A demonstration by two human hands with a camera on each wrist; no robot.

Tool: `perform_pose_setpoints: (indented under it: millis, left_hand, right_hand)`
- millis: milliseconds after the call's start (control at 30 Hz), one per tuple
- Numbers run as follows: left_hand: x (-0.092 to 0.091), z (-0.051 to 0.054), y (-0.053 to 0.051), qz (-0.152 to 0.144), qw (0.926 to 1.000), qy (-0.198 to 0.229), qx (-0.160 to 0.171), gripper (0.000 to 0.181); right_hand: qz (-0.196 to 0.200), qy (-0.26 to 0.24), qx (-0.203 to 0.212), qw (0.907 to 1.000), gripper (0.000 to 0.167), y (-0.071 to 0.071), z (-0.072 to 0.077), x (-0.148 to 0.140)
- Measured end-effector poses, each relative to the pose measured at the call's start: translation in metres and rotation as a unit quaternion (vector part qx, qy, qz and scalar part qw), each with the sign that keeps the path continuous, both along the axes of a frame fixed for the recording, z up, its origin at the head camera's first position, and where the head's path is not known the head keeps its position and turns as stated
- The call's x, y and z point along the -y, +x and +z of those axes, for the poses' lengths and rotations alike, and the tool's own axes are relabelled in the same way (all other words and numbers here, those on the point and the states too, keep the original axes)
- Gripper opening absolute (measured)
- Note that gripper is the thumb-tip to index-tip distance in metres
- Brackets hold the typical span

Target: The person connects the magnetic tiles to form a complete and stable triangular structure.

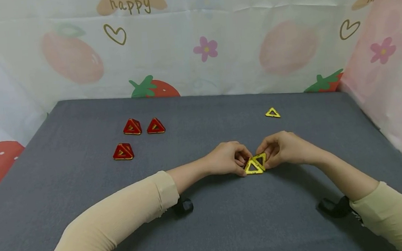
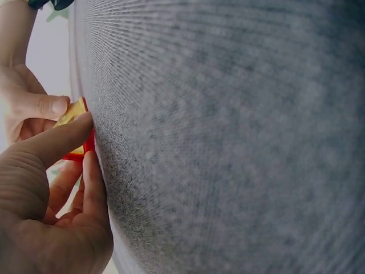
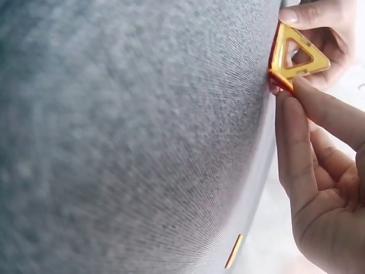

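Left hand (image 1: 228, 157) and right hand (image 1: 288, 148) meet over the cloth at a small group of triangular magnetic tiles. A yellow triangle tile (image 1: 254, 172) with an open centre leans edge to edge against a second yellow tile (image 1: 264, 160). A bit of red shows behind them by the left fingers. The left thumb and fingers pinch the left side of the group. On the other side, the right thumb and fingers pinch the second tile. In the right wrist view, the yellow tile (image 3: 279, 59) stands tilted from the cloth, with red along its edges.
Three red pyramids of triangle tiles, (image 1: 131, 127) one of them at the back, sit on the left. A lone yellow triangle tile (image 1: 273, 115) lies flat behind the right hand. Grey cloth (image 1: 227, 223) covers the table, and a printed curtain (image 1: 232, 71) hangs behind.
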State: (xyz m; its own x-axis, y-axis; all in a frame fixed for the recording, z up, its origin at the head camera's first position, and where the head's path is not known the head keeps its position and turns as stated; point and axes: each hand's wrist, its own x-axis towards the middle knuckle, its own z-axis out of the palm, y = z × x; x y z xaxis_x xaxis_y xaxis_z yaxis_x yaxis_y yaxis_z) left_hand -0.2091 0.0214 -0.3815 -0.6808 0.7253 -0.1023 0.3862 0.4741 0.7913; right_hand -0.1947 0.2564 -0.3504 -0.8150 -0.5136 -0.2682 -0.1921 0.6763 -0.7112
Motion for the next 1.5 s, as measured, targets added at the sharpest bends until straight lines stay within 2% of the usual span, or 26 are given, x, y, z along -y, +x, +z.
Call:
perform_pose_setpoints:
  millis: [333,600,967,1500]
  left_hand:
    - [-0.001,-0.003,-0.001,0.008,0.9999,-0.009,-0.007,0.047]
    - [-0.003,-0.002,-0.002,0.003,0.9998,-0.01,-0.014,0.045]
    - [-0.004,0.003,0.003,0.001,0.9997,-0.005,-0.022,0.045]
    - [-0.006,0.001,0.003,0.0,0.999,-0.011,-0.044,0.046]
  right_hand:
    - [0.007,-0.006,0.003,1.0,0.037,0.001,-0.002,0.004]
    - [0.011,-0.001,-0.016,0.9998,0.037,0.002,-0.002,0.008]
    - [0.013,0.004,-0.04,0.9991,0.034,0.006,0.001,0.012]
    - [0.003,0.02,-0.054,0.9983,0.033,0.011,0.002,0.019]
